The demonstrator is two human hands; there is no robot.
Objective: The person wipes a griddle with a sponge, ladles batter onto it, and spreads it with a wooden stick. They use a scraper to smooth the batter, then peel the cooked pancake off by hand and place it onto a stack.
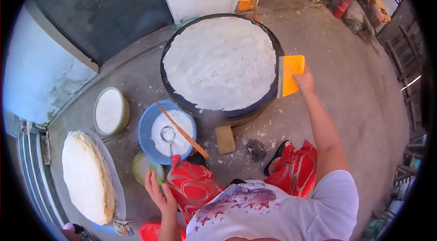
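Observation:
A yellow scraper (292, 75) with a grey edge is gripped in my right hand (305, 80), beside the right rim of a large round black griddle (170, 87). A thin white sheet of batter (221, 61) covers most of the griddle. My left hand (160, 194) is low at the left with its fingers apart, near my knee and a small greenish bowl (142, 168); something green shows at its fingers. Above it, a blue basin (146, 125) holds white batter, a metal ladle (168, 134) and a wooden stick (180, 128) laid across.
A bucket of white batter (124, 114) stands left of the basin. Stacked pale sheets (86, 177) lie on a board at the far left. A brick-like block (225, 139) sits under the griddle's front edge. A red cylinder (342, 6) and clutter are at the back right.

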